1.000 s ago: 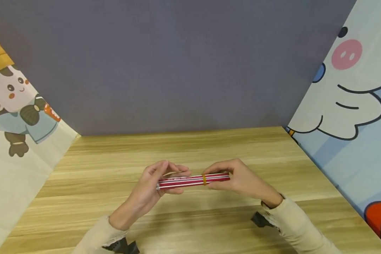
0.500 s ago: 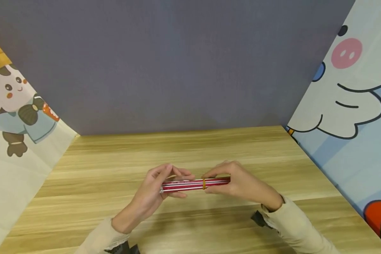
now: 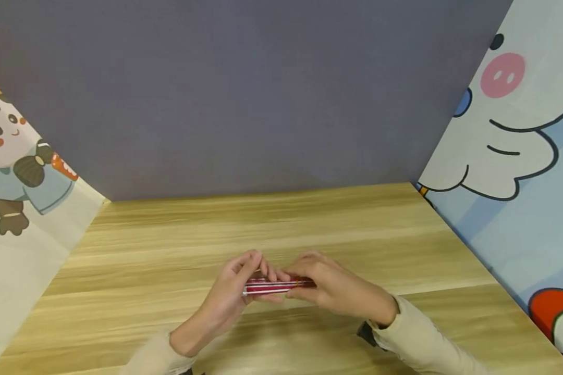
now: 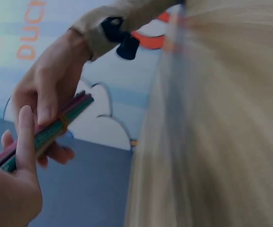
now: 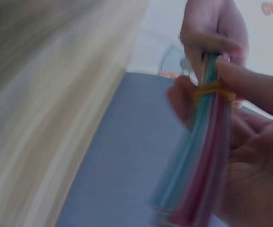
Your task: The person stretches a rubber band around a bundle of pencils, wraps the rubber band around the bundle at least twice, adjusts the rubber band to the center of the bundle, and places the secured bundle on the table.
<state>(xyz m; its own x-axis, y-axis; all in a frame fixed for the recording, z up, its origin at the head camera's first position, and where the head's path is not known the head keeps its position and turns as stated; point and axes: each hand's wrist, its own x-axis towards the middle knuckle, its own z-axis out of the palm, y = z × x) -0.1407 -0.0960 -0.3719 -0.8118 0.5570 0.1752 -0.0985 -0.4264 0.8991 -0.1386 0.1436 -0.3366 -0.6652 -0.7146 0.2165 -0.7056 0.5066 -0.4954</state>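
Observation:
In the head view a bundle of pencils [image 3: 268,287] lies level between the two hands, above the table. Its sides show dark red with white stripes, and teal green in the left wrist view. A yellow-brown rubber band [image 5: 214,90] is wrapped round the bundle towards its right end. My left hand [image 3: 230,285] holds the left end, thumb on the near side. My right hand [image 3: 332,285] pinches the bundle at the rubber band, its fingers hiding part of the right end. In the right wrist view the free pencil ends are blurred.
A wood-grain table [image 3: 169,234] spreads below the hands. A grey panel [image 3: 262,104] stands at the back. Cartoon-printed sheets line the left side [image 3: 33,229] and the right side [image 3: 521,208]. Black devices sit on the wrists.
Both hands and the pencil bundle have come lower and nearer the person. My right hand has shifted left towards my left hand, now covering much of the rubber band.

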